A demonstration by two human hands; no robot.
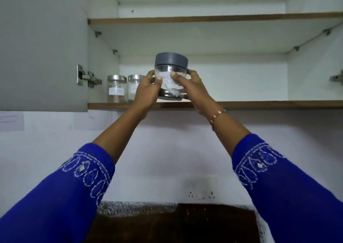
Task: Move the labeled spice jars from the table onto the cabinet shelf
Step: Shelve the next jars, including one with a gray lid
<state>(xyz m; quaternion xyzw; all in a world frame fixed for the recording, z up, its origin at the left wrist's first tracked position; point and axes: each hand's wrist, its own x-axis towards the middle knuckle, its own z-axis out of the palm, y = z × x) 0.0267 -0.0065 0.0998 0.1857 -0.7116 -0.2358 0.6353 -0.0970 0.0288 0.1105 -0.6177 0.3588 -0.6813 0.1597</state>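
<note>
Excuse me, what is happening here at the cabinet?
A person holds a clear jar with a grey lid in both hands, the left hand and the right hand gripping its sides. The jar is at the front edge of the lower cabinet shelf, tilted, and seems not yet set down. Two steel-lidded labeled jars already stand on that shelf to the left.

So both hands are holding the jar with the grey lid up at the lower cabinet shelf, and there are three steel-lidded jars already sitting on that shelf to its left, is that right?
Not quite: the head view shows two steel-lidded jars on the lower shelf, not three. The rest holds: the left hand and right hand grip the grey-lidded jar, and the two stand to its left.
</note>
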